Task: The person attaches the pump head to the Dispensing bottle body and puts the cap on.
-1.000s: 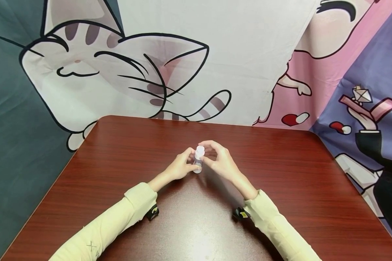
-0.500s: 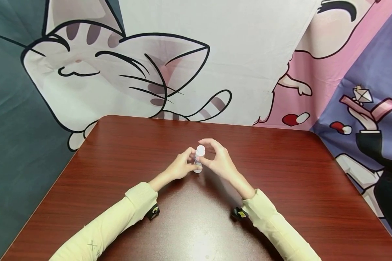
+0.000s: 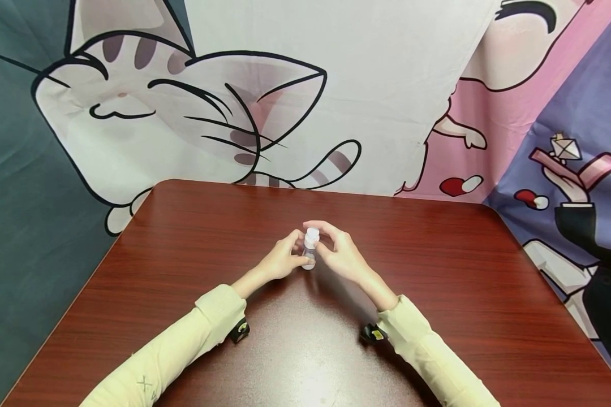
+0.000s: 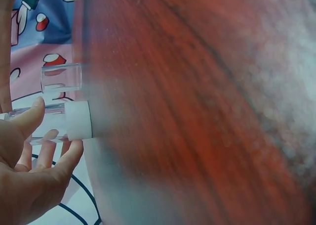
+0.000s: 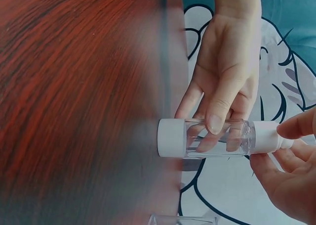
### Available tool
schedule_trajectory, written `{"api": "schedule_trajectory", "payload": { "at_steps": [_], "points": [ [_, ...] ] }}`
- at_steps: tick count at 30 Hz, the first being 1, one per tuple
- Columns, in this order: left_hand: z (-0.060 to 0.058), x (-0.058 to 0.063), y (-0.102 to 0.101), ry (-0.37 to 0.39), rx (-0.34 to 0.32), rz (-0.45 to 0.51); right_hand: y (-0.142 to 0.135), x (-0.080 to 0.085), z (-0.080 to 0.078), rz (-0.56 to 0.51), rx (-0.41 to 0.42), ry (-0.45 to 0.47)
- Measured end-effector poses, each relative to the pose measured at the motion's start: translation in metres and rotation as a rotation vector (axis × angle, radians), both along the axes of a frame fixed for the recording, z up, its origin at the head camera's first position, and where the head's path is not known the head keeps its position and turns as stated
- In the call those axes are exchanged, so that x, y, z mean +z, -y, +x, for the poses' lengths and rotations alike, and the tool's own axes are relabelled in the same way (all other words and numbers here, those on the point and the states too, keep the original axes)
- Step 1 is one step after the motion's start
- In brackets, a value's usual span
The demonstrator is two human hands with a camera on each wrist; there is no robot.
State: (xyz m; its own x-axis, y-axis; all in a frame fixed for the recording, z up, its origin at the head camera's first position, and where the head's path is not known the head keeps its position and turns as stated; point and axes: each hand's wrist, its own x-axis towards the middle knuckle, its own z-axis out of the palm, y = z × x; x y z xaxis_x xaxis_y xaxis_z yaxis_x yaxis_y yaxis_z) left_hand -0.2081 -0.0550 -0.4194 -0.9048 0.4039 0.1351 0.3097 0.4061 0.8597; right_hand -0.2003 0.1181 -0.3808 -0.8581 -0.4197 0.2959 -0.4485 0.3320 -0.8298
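A small clear bottle (image 5: 222, 138) with a white base and a white top stands upright on the table. My left hand (image 3: 279, 260) grips its clear body, thumb on the near side and fingers behind, as the left wrist view also shows. Around the white top (image 5: 265, 137) my right hand (image 3: 343, 255) holds thumb and fingers; in the right wrist view they pinch it from both sides. A clear, hollow cylinder (image 4: 61, 78), like a cap, stands apart beside the bottle in the left wrist view; only its edge shows in the right wrist view.
The dark red wooden table (image 3: 209, 220) reflects light near its front. Behind it hangs a cloth backdrop (image 3: 387, 102) with cartoon figures. A small black device (image 3: 240, 330) is strapped under the left cuff, another (image 3: 372, 333) under the right.
The right thumb has slid back to the right from across the bottle's neck, and the right index finger has swung left round the top. The left hand and the bottle stay in place.
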Motion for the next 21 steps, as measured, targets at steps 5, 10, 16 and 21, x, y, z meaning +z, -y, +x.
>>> {"api": "schedule_trajectory", "payload": {
  "at_steps": [5,10,16,21],
  "points": [
    [0.0003,0.0009,0.0,0.007,0.007,-0.003,-0.0021,-0.001,-0.001,0.003,-0.003,0.004],
    [0.0012,0.0018,0.0002,0.004,0.01,0.003,-0.0044,-0.0011,-0.0005,0.004,-0.011,-0.019],
    [0.0011,0.0015,-0.0003,0.015,0.016,0.004,-0.0058,-0.0008,0.0012,0.01,-0.03,-0.028],
    [0.0009,0.001,-0.0001,0.014,0.011,0.002,-0.0068,-0.0017,0.0012,-0.005,-0.029,-0.04]
  ]
}}
